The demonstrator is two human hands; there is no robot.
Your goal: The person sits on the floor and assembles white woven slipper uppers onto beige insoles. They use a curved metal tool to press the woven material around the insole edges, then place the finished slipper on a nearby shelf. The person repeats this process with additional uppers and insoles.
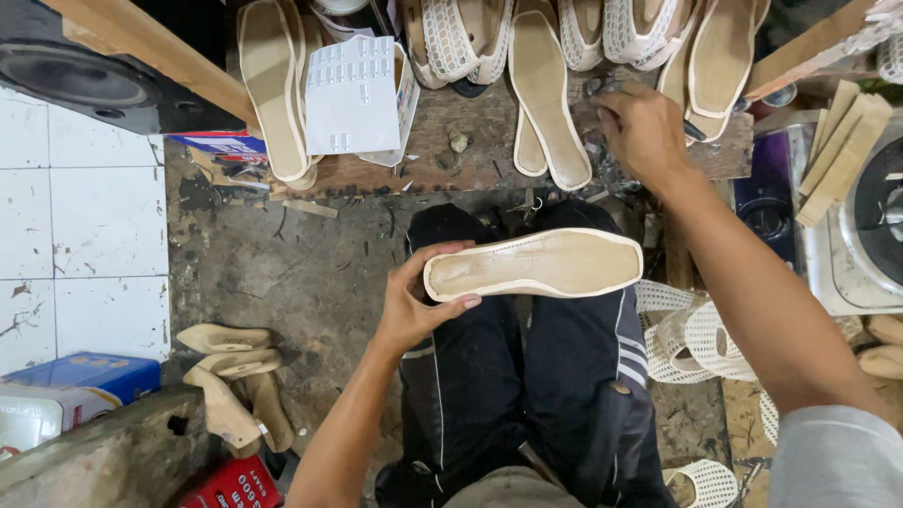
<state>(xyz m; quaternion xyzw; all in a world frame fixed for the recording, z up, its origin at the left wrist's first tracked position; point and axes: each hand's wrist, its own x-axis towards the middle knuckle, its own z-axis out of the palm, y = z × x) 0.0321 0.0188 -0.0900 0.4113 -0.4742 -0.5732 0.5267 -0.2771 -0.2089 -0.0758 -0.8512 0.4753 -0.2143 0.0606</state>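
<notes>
We sit with our dark trousers (527, 376) under us, and just above our knees our left hand (414, 301) holds a cream shoe sole (536, 265) by its heel end, fingers (442, 252) curled over the top edge and thumb pressed on the near edge, so the sole lies level across our lap with its toe pointing right. To the right of our legs white mesh shoe uppers (687, 334) lie in a loose heap on the floor, and to the left a few wooden shoe forms (235, 376) rest near a blue box (80, 376). Further out, our right hand (644, 132) reaches to the wooden bench (442, 160), its fingers bent down onto small dark bits at the bench edge; we cannot tell whether they grip anything. On the bench more cream soles (546, 103) stand beside a white box (357, 99), and finished mesh sandals (640, 28) line the far edge.
</notes>
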